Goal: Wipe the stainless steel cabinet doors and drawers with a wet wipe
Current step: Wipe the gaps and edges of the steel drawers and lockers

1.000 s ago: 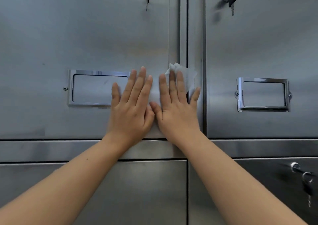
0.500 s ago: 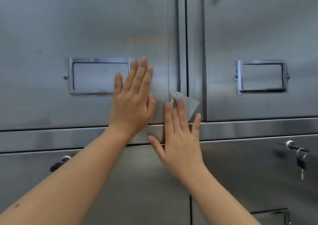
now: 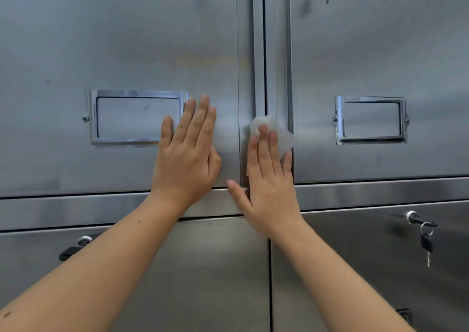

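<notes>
Sliding back up the door seam (image 3: 259, 52), the flat right hand (image 3: 269, 182) is pressing the wipe (image 3: 282, 137) at its 12 o'clock, the flat left hand (image 3: 187, 159) bracing at 9 o'clock: the wiping is continuing.

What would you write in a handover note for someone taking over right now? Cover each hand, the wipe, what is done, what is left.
Left hand: flat, fingers straight, on the upper left door at the right end of its label frame; holds nothing.
Right hand: flat, pressing the wet wipe on the centre strip between the upper doors.
Done: the steel does not show which panels are wiped.
Left: probably the upper right door and lower doors; mind the hanging keys.
</notes>
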